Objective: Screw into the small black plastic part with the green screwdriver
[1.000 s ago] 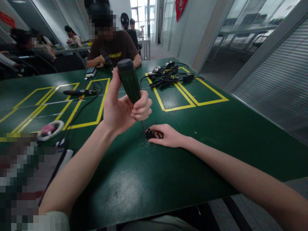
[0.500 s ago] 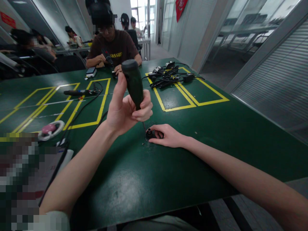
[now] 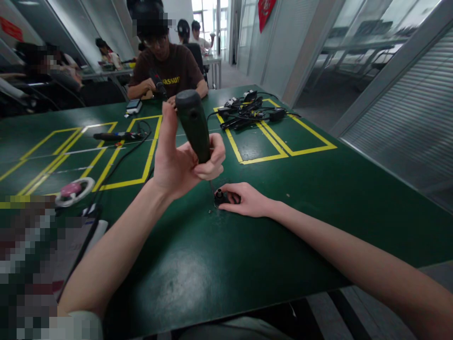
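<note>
A screwdriver [image 3: 194, 125] with a thick dark handle stands nearly upright, leaning a little left. My left hand [image 3: 177, 163] is closed round the lower handle with its fingers, while the thumb sticks up on the left side. Its thin shaft runs down to a small black part [image 3: 220, 200] on the green table, where the tip is too small to make out. My right hand [image 3: 247, 199] pinches this part between thumb and fingers and rests on the tabletop. A tiny screw-like piece [image 3: 209, 211] lies just left of the part.
Cables and black adapters [image 3: 247, 112] lie heaped beyond my hands. A dark tool [image 3: 116, 136] with a cord lies at left, near a white ring with a pink centre [image 3: 72, 190]. Across the green table [image 3: 318, 203] sits a person [image 3: 166, 66] holding a similar tool.
My left thumb has moved left and up, away from the screwdriver's handle. The handle's top has shifted slightly left. My right hand and the black part have stayed put.
</note>
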Motion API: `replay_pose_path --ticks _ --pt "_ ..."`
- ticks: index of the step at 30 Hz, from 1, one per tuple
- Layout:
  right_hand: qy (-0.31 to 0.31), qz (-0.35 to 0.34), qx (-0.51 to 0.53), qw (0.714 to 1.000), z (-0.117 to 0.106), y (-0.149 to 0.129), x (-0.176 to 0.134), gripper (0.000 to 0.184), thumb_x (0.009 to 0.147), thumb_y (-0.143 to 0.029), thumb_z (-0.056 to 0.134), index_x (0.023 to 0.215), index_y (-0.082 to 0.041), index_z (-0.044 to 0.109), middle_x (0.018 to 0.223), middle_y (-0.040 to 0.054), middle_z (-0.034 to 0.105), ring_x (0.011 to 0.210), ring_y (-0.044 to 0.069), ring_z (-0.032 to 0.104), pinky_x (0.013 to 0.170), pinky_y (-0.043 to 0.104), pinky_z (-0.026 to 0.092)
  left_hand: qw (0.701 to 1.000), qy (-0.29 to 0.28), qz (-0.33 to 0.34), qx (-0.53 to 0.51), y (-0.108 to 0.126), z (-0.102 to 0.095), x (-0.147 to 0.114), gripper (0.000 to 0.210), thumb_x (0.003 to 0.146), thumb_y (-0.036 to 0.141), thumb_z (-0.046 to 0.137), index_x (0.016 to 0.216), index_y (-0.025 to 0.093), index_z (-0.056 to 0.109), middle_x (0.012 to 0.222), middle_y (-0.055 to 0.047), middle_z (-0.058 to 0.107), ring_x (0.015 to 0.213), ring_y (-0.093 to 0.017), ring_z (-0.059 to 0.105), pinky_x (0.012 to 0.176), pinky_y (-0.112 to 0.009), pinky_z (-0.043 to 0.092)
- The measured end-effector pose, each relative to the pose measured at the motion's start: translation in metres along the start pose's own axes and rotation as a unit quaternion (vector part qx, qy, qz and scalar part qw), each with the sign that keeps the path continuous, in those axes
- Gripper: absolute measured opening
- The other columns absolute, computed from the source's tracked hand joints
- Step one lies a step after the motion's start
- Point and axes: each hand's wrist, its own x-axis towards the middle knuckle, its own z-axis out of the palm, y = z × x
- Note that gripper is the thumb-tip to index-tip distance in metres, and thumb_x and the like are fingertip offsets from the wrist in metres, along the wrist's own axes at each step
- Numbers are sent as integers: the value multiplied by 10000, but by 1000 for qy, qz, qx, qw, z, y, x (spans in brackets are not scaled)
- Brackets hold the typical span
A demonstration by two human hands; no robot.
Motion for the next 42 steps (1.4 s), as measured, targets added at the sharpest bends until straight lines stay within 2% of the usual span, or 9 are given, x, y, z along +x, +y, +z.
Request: replay_pose_path --ticks 7,13,16,20,23,26,29,35,42 --pt "0 3 1 1000 0 -1 0 344 903 -408 762 1121 -148 705 682 -31 618 583 123 554 621 251 418 1000 -24 4 -9 -1 -3 2 894 863 901 72 452 174 391 448 22 249 388 -54 295 420 -235 237" --pt "-1 2 -2 1000 0 -1 0 370 909 -424 755 1144 -143 702 707 -20 638 601 130 573 626 253 425 999 -46 0 -12 -4 -2 -1 793 713 956 524 570 181 429 493 37 376 382 -34 307 396 -223 189" --pt "-1 0 -1 1000 0 -1 0 375 912 -435 751 1144 -145 700 697 -21 638 595 133 572 628 257 428 999 -42 8 -9 -5 -1 -1 746 719 922 575 621 192 455 465 59 336 380 -35 276 412 -220 219" --pt "4 -4 -2 1000 0 -1 0 358 905 -416 762 1130 -144 701 688 -25 632 580 127 554 626 258 423 999 -31 6 1 -3 -1 -1 762 714 948 534 612 197 464 461 78 241 387 -37 222 412 -220 236" --pt "1 -3 -5 1000 0 -1 0 348 908 -406 760 1129 -144 702 687 -27 630 580 124 552 627 256 420 1000 -24 -1 6 -1 -2 1 871 689 1026 373 608 178 554 431 64 236 379 -51 239 412 -234 228" --pt "1 -2 -2 1000 -1 -1 0 353 909 -409 759 1132 -142 700 691 -27 628 584 125 555 628 256 421 1000 -15 -6 -6 -2 -4 2 950 785 980 169 537 158 575 412 31 246 379 -65 271 416 -241 234" --pt "4 -8 1 1000 0 0 0 359 905 -405 764 1131 -135 697 680 -33 611 585 126 553 628 257 415 1000 -4 -6 -30 -3 -5 2 922 888 869 59 461 165 473 432 13 256 389 -65 287 426 -238 255" --pt "1 -6 6 1000 0 0 0 352 911 -405 759 1133 -139 696 679 -34 615 591 126 556 635 257 420 998 -2 -22 -62 -1 -1 1 871 891 869 88 510 166 435 499 24 283 407 -51 290 420 -227 213" --pt "6 -15 -1 1000 0 0 0 348 914 -414 755 1130 -147 694 681 -34 613 586 126 558 622 253 419 999 2 -1 -44 -3 -2 1 801 812 939 354 601 177 486 473 57 284 390 -38 256 426 -213 225"
